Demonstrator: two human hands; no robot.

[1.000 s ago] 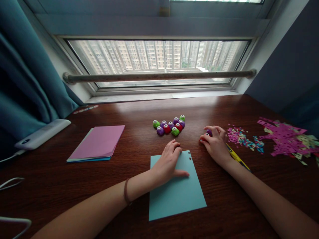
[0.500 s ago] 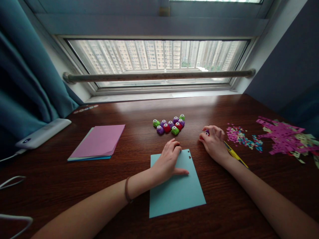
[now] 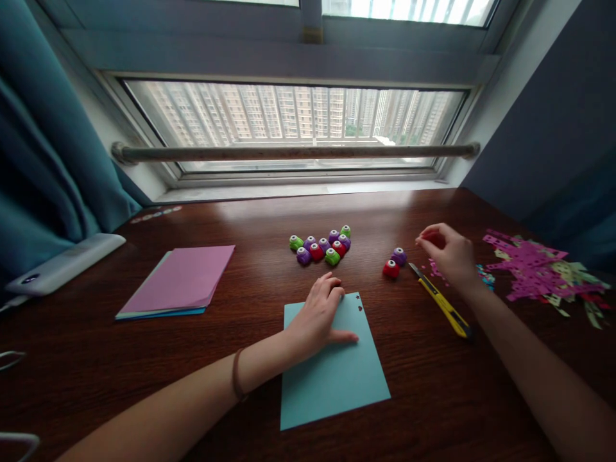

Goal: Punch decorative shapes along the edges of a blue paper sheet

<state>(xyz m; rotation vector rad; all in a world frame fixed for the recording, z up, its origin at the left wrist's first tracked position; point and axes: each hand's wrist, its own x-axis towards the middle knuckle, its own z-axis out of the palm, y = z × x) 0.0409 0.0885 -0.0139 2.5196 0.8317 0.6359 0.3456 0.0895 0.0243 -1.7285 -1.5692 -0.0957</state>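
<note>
My left hand lies flat on the upper part of a light blue paper sheet, which has two small holes punched near its top right corner. My right hand is lifted a little above the table at the right, fingers pinched around a small red thing that looks like a craft punch. Left of that hand, a red punch and a purple punch stand on the table. A yellow utility knife lies below the right hand.
A cluster of several green, purple and red punches sits mid-table. A pink paper stack lies at left and a white device by the teal curtain. Punched paper scraps are heaped at right. The window sill runs behind.
My right hand has lifted off the table and moved right, uncovering the red and purple punches and the knife. The left hand has stayed on the blue sheet. The view tilted slightly.
</note>
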